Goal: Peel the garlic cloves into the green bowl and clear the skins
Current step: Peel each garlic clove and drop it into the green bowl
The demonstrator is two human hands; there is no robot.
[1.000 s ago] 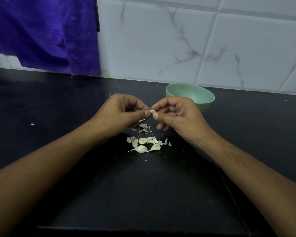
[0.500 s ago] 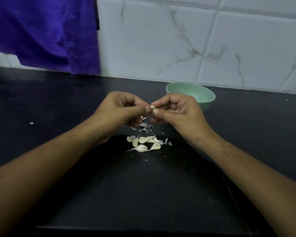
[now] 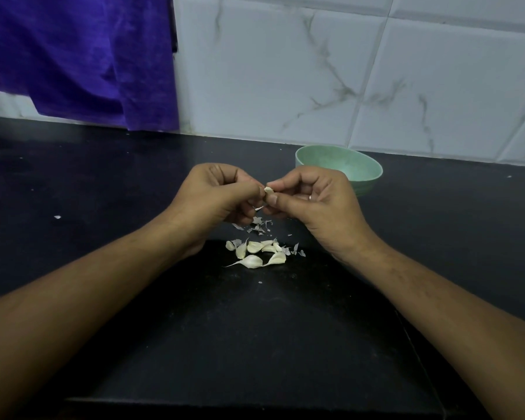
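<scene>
My left hand (image 3: 215, 198) and my right hand (image 3: 312, 201) meet above the black counter, and both pinch one small garlic clove (image 3: 269, 190) between thumbs and fingertips. A strip of skin (image 3: 259, 208) hangs just below it by my left fingers. Under the hands lie several unpeeled cloves (image 3: 255, 253) in a small heap, with torn skin flakes (image 3: 259, 225) scattered behind them. The green bowl (image 3: 343, 168) stands just beyond my right hand, near the wall; its inside is partly hidden by my hand.
A black counter (image 3: 103, 192) runs to a white marbled tile wall. A purple cloth (image 3: 73, 56) hangs at the back left, down to the counter. One stray white flake (image 3: 57, 217) lies far left. The counter's front edge is near the bottom of the view.
Both hands have stayed together over the heap. The clove now shows more between the fingertips, and a strip of skin has come loose below it.
</scene>
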